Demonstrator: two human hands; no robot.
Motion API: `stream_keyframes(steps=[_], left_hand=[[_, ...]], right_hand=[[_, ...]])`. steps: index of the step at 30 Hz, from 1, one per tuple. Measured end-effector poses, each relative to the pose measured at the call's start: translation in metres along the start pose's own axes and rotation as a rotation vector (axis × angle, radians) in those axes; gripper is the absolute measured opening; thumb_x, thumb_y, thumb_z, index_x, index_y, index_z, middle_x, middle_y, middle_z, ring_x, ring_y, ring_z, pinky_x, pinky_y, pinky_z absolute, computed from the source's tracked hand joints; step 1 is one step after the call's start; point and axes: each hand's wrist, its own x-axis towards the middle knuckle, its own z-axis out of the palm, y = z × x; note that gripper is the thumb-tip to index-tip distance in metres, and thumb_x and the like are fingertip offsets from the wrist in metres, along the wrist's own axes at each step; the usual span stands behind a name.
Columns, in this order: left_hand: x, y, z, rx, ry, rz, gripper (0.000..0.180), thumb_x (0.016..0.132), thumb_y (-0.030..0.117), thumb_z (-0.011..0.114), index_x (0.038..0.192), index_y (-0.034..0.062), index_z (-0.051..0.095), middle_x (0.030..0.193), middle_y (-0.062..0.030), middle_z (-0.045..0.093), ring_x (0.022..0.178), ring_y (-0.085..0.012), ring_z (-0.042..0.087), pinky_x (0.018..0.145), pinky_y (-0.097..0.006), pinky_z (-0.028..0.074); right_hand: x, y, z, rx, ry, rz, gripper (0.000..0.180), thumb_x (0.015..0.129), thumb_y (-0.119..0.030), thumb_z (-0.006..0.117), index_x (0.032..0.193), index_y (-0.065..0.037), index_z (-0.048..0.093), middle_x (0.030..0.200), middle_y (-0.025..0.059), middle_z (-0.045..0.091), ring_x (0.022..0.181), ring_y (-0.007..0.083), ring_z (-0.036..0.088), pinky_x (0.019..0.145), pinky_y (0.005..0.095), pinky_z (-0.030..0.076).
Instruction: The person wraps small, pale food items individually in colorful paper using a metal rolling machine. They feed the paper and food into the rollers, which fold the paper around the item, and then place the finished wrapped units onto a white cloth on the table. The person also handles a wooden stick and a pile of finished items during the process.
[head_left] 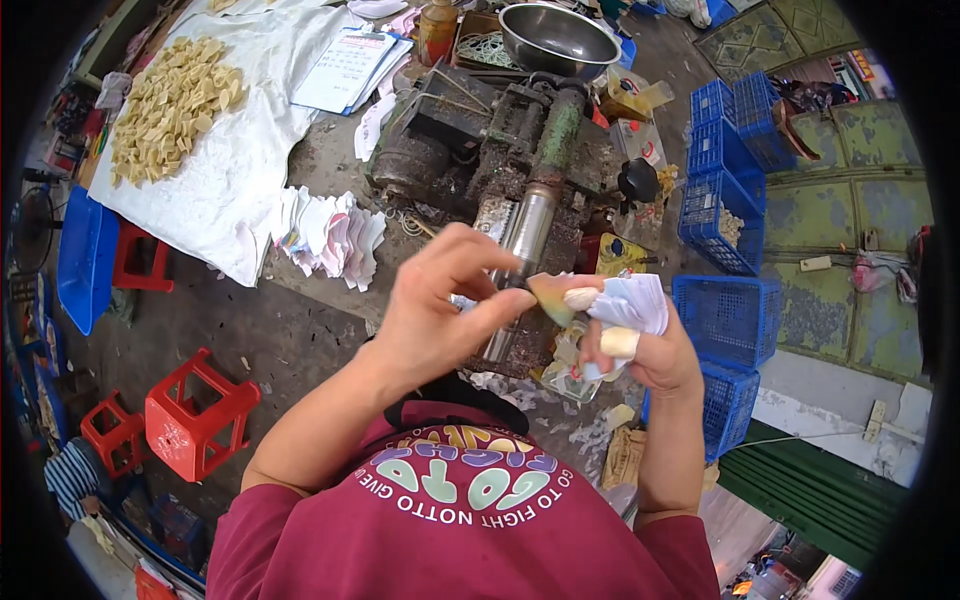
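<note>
While pinched between thumb and fingers of the left hand [440, 320], just above the near end of the roller machine [520, 190], the small wedge piece [550, 297] could easily slip, right hand [640, 340] being already clenched around paper wrappers [632, 300].

A white cloth [225, 190] is being covered by a heap of pale yellow pieces [172, 105]. A steel bowl [558, 38] is being kept behind the grimy machine [500, 165], while blue crates [728, 190] and red stools [200, 412] are being left around it.
</note>
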Motion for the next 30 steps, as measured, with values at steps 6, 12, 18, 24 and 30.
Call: stream_keyframes(steps=[6, 12, 18, 24, 30], left_hand=[[-0.004, -0.047, -0.018, 0.525, 0.122, 0.162, 0.02, 0.075, 0.003, 0.071, 0.094, 0.0037, 0.069, 0.09, -0.009, 0.058, 0.081, -0.0209, 0.059, 0.071, -0.031, 0.048], [0.005, -0.067, -0.016, 0.545, 0.135, 0.121, 0.011, 0.075, 0.004, 0.072, 0.085, 0.0013, 0.067, 0.084, -0.0087, 0.059, 0.08, -0.0213, 0.058, 0.069, -0.031, 0.045], [0.012, -0.085, -0.107, 0.458, 0.496, -0.062, 0.008, 0.08, 0.004, 0.069, 0.08, -0.0022, 0.064, 0.075, -0.0042, 0.061, 0.073, -0.0108, 0.056, 0.068, -0.026, 0.044], [-0.003, -0.122, -0.251, 1.199, 0.633, 0.158, 0.005, 0.076, 0.004, 0.068, 0.08, 0.0018, 0.066, 0.079, -0.0105, 0.059, 0.077, -0.026, 0.059, 0.072, -0.035, 0.046], [-0.044, -0.16, -0.247, 1.385, 0.332, -0.019, 0.022, 0.073, 0.003, 0.065, 0.094, 0.0085, 0.068, 0.101, -0.0089, 0.058, 0.1, -0.0254, 0.054, 0.09, -0.041, 0.036]], right_hand=[[0.015, 0.008, -0.019, -0.324, 0.131, 0.187, 0.036, 0.076, -0.014, 0.065, 0.108, 0.001, 0.062, 0.072, 0.0007, 0.059, 0.06, 0.0083, 0.056, 0.051, 0.0235, 0.043], [0.034, 0.009, -0.006, -0.359, 0.123, 0.179, 0.039, 0.077, -0.015, 0.065, 0.113, 0.001, 0.061, 0.072, 0.0005, 0.059, 0.059, 0.0075, 0.054, 0.053, 0.0228, 0.041], [0.033, 0.008, -0.003, -0.217, 0.19, 0.022, 0.042, 0.08, -0.018, 0.067, 0.115, 0.005, 0.055, 0.073, 0.0061, 0.06, 0.061, 0.0106, 0.057, 0.059, 0.0253, 0.048], [0.034, 0.018, 0.005, -0.071, 0.113, -0.065, 0.047, 0.085, -0.029, 0.064, 0.117, 0.003, 0.052, 0.067, 0.0089, 0.056, 0.058, 0.0174, 0.058, 0.066, 0.0356, 0.051], [0.038, 0.016, 0.022, 0.008, 0.064, -0.123, 0.056, 0.081, -0.028, 0.067, 0.12, 0.007, 0.048, 0.067, 0.007, 0.053, 0.058, 0.0151, 0.054, 0.065, 0.0347, 0.049]])
